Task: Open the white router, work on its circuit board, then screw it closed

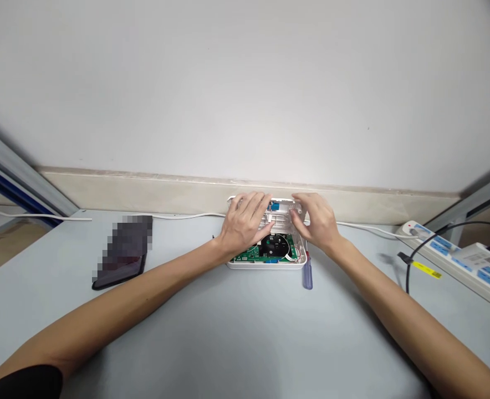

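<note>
A white plastic device casing (265, 266) lies opened near the back of the table. Inside it sit a green circuit board (245, 256) and a round black part (275, 246) with a thin white cable looped around it. At the rear, a raised white section of the casing has a blue connector (274, 205) in it. My left hand (244, 221) grips that section's left side, fingers over the top edge and thumb inside. My right hand (318, 221) holds its right corner between thumb and fingers. The fingertips behind the edge are hidden.
A screwdriver with a purple translucent handle (307, 274) lies just right of the casing. A dark, partly pixelated phone (124, 257) rests at left. On the right are a power strip (457, 260) and a black cable with a yellow tag (426, 270). A white cable (187, 216) runs along the wall.
</note>
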Tool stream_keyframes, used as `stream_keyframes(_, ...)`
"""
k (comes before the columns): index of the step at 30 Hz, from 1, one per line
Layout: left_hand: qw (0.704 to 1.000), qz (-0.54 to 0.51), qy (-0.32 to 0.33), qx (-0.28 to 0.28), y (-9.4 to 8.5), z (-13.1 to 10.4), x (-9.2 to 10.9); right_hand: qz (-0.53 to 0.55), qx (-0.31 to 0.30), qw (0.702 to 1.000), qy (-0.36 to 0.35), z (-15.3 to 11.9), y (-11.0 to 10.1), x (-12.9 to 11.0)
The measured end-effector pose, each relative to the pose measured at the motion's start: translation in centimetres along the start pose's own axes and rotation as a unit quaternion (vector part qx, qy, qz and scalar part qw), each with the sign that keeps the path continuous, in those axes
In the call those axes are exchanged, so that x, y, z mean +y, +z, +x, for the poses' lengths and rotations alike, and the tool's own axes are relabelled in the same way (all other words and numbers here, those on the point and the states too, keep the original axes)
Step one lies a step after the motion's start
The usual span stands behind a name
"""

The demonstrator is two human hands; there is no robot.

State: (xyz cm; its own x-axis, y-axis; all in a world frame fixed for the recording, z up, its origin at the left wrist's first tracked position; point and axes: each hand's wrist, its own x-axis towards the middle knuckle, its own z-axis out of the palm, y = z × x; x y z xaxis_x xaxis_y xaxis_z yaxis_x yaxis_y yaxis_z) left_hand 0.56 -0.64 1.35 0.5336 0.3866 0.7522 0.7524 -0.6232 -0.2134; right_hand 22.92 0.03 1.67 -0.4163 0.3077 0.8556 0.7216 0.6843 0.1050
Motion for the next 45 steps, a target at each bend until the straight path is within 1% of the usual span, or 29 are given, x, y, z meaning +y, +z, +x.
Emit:
stream_keyframes(3, 1.000, 0.009, 0.016, 0.001, -0.1, 0.2, -0.3, 0.023, -0.045, 0.997, 0.051, 0.0, -0.1, 0.2)
stream_keyframes(5, 0.999, 0.010, 0.027, 0.021, -0.1, 0.1, -0.6, 0.050, -0.050, 0.994, 0.088, 0.2, -0.5, 0.3)
stream_keyframes(8, 0.993, -0.034, 0.067, 0.093, -0.2, -0.6, -0.9, 0.055, -0.033, 0.989, 0.136, 0.8, -1.0, 0.5)
stream_keyframes(9, 0.989, -0.067, 0.089, 0.101, -0.3, -0.9, -0.8, 0.046, -0.021, 0.987, 0.152, 1.1, -1.2, 0.6)
stream_keyframes(10, 0.983, -0.111, 0.116, 0.089, -0.5, -1.2, -0.6, 0.038, -0.010, 0.986, 0.165, 1.4, -1.3, 0.8)
stream_keyframes(11, 0.978, -0.159, 0.133, 0.028, -0.7, -1.4, -0.3, 0.031, -0.002, 0.984, 0.175, 1.7, -1.2, 1.1)
stream_keyframes(13, 0.958, -0.234, 0.133, -0.096, -1.2, -1.7, 0.3, 0.026, -0.001, 0.982, 0.185, 2.2, -1.0, 1.7)
stream_keyframes(16, 0.912, -0.294, 0.133, -0.252, -1.6, -1.8, 1.0, 0.025, -0.014, 0.982, 0.185, 2.8, -0.2, 2.5)
stream_keyframes(18, 0.879, -0.318, 0.138, -0.327, -1.7, -1.8, 1.1, 0.029, -0.017, 0.983, 0.183, 2.9, 0.4, 2.8)
stream_keyframes(19, 0.864, -0.329, 0.138, -0.354, -1.8, -1.8, 1.1, 0.033, -0.017, 0.983, 0.181, 2.8, 0.6, 2.8)
stream_keyframes(21, 0.846, -0.351, 0.134, -0.380, -2.0, -1.9, 1.0, 0.039, -0.017, 0.983, 0.176, 2.5, 0.9, 2.8)
stream_keyframes(26, 0.828, -0.386, 0.140, -0.382, -3.0, -2.3, 1.1, 0.039, -0.040, 0.983, 0.174, 1.7, 1.3, 2.6)
stream_keyframes(29, 0.821, -0.385, 0.148, -0.394, -3.6, -2.5, 1.3, 0.050, -0.059, 0.978, 0.196, 1.3, 1.7, 2.4)
stream_keyframes(31, 0.820, -0.388, 0.150, -0.393, -3.7, -2.6, 1.3, 0.064, -0.076, 0.972, 0.213, 1.0, 2.0, 2.3)
stream_keyframes(33, 0.821, -0.394, 0.149, -0.386, -3.6, -2.6, 1.4, 0.082, -0.092, 0.967, 0.225, 0.7, 2.4, 2.2)
stream_keyframes(36, 0.824, -0.391, 0.152, -0.381, -3.4, -2.8, 1.5, 0.102, -0.100, 0.959, 0.244, 0.4, 2.8, 2.3)
stream_keyframes(40, 0.834, -0.385, 0.150, -0.365, -3.3, -3.0, 1.7, 0.106, -0.089, 0.953, 0.268, 0.2, 3.0, 2.4)
stream_keyframes(45, 0.846, -0.370, 0.157, -0.350, -3.2, -3.1, 1.8, 0.095, -0.079, 0.953, 0.276, -0.1, 3.2, 2.4)
